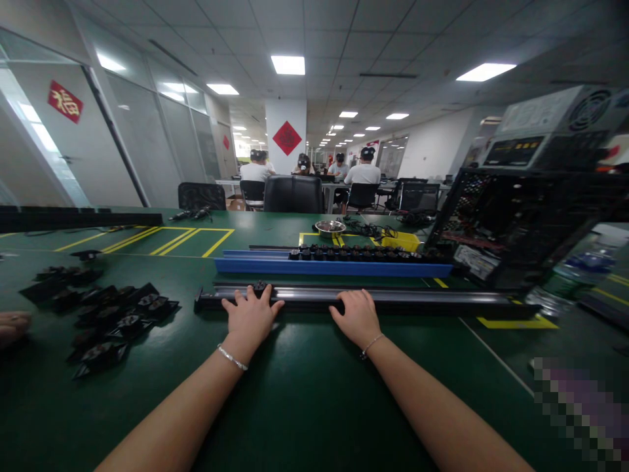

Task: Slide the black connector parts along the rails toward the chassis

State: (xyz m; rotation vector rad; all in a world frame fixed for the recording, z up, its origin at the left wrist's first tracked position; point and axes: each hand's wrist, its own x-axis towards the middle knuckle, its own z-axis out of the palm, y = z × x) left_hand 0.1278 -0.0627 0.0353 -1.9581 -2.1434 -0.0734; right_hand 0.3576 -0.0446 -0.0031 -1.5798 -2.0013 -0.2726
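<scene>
A long black rail (417,299) lies across the green table in front of me. My left hand (250,316) rests on the rail near its left end, fingers spread, with fingertips touching a small black part (259,286) seated on the rail. My right hand (358,316) sits on the rail a little to the right, fingers curled over its near edge. Each wrist wears a thin bracelet. Behind the black rail lies a blue rail (255,265) carrying a row of several small black parts (363,252).
A pile of loose black parts (105,321) lies at the left, with another person's hand (12,326) at the far left edge. An open computer case (521,223) stands at the right. A metal bowl (330,227) sits farther back. Several seated people work beyond.
</scene>
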